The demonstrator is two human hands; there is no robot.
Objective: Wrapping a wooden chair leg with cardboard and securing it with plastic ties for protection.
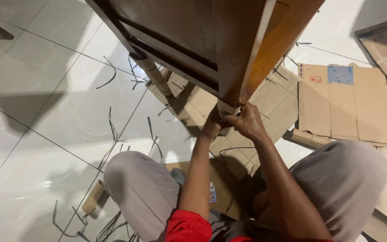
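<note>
A: What do we fail to see?
B: Our left hand (212, 127) sits partly behind the right hand (247, 122); its finger state we cannot tell.
A: And the right?
B: Fingers clamped on the cardboard wrap (227, 109) at the wooden furniture leg (243, 58); flattened cardboard sheets (346, 103) and black straps (113, 130) litter the glossy tile floor (32, 89).

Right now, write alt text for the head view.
Both hands, left hand and right hand, grip the cardboard-wrapped foot of a tilted wooden furniture piece. Flattened cardboard and cut black straps litter the white tiled floor.
</note>
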